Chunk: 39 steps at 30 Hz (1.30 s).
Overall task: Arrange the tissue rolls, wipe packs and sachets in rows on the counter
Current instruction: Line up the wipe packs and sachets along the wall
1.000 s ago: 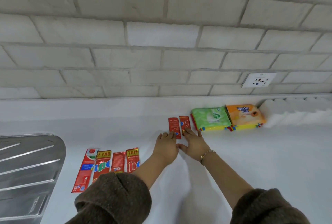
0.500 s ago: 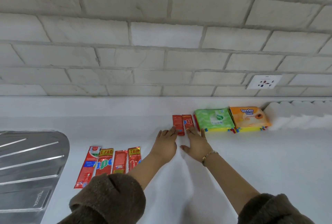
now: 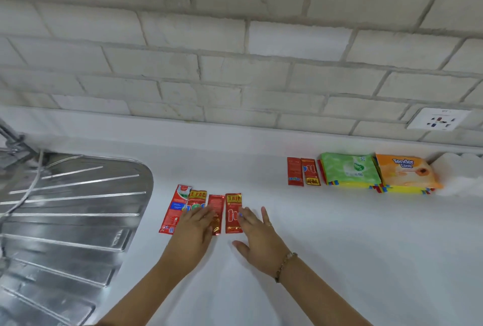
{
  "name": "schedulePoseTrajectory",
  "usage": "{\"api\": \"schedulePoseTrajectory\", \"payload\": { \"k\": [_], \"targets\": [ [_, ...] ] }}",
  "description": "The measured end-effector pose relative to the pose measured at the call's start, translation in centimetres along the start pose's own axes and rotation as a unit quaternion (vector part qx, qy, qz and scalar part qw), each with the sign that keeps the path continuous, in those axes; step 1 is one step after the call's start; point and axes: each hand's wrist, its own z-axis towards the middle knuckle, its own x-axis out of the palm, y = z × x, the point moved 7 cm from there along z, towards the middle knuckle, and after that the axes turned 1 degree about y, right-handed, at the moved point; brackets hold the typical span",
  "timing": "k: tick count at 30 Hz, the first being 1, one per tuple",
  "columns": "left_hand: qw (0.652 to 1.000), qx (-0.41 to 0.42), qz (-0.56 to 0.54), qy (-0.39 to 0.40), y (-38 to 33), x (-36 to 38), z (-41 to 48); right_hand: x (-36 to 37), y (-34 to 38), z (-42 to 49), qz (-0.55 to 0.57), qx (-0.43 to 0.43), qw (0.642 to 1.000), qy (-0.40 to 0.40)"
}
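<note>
White counter [image 3: 339, 260] runs beneath a pale brick wall [image 3: 235, 64], with a steel drainboard [image 3: 65, 221] at the left and a wall socket [image 3: 439, 118] at the right. Against the back edge, far right, white tissue rolls [image 3: 460, 169] stand beside an orange wipe pack [image 3: 407, 174] and a green wipe pack [image 3: 350, 170]; these touch side by side, evidently a finished row. Two red sachets [image 3: 303, 171] continue that row leftward. Nearer, four long sachets [image 3: 203, 210] lie parallel by the drainboard, awaiting transfer in my judgement. Left hand [image 3: 193, 237] lies flat over the middle sachets, fingers spread, nothing clasped. Right hand [image 3: 258, 237] is likewise open, fingertips touching the rightmost sachet, apparently to slide it free.
</note>
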Motion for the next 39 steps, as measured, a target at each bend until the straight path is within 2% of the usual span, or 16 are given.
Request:
{"api": "schedulePoseTrajectory", "payload": {
  "k": [4,13,17,22,27,39],
  "targets": [
    [1.000,-0.001,0.016,-0.016,0.8,0.0,-1.8,1.1,2.3,0.1,-0.003,-0.027,1.000,0.014],
    [0.999,0.006,0.039,-0.005,0.4,2.2,-1.8,2.5,1.7,0.6,-0.015,0.007,0.999,0.041],
    [1.000,0.002,0.015,0.016,-0.4,2.7,0.0,1.9,-0.2,1.2,-0.007,0.022,0.999,0.034],
    [0.999,0.042,-0.006,-0.003,-3.1,2.7,3.3,0.1,-3.6,2.1,-0.006,0.047,0.999,0.022],
    [0.997,0.073,-0.009,0.012,-5.5,3.5,7.1,-1.0,-7.8,3.0,-0.013,0.081,0.997,0.013],
    [0.992,0.108,0.050,0.046,-9.9,4.5,13.6,-3.8,-13.1,4.9,0.012,0.098,0.995,-0.018]
  ]
}}
